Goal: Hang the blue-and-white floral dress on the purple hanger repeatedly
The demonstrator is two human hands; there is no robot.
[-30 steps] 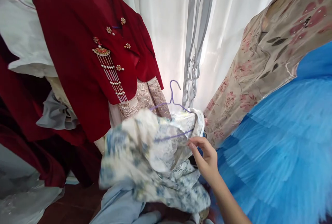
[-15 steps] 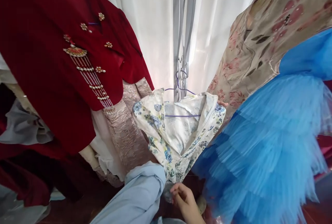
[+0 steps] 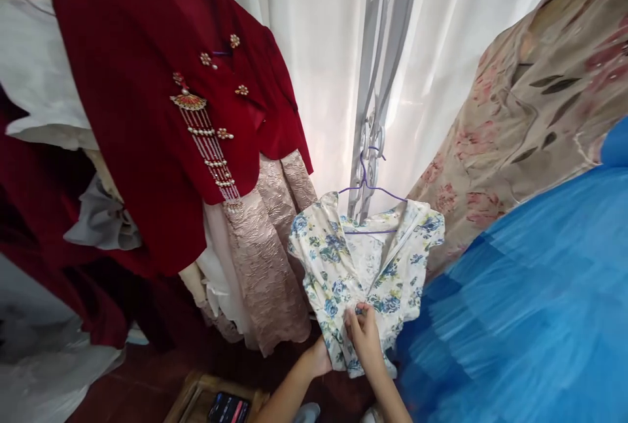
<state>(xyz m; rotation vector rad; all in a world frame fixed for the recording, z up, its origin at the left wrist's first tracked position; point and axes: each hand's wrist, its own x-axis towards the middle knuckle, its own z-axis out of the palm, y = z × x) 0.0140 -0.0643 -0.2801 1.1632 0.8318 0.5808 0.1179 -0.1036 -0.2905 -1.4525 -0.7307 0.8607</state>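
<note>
White cloth printed with blue roses made up the short-sleeved blouse [image 3: 338, 286], which hung spread on a purple hanger [image 3: 364, 182] just in front of the lower part of the grey metal stand [image 3: 371, 31]. From where I stood, the hook reached the stand's scrollwork, though I could not tell whether it was caught there. The person's right hand [image 3: 364, 331], below the stand, had its fingers bent in, their tips pinching the blouse's front under the V neckline. The left hand [image 3: 320, 356], lower and left of the stand, was tucked under the blouse's side; cloth hid its fingers, so I could not tell how widely they were spread or whether they gripped.

Left of the stand hung a dark red jacket [image 3: 137, 96] with a beaded brooch [image 3: 212, 148]. Right of the stand were a beige flowered dress [image 3: 495, 142] and a blue tulle gown [image 3: 515, 305]. A white curtain [image 3: 314, 50] fell behind the stand.
</note>
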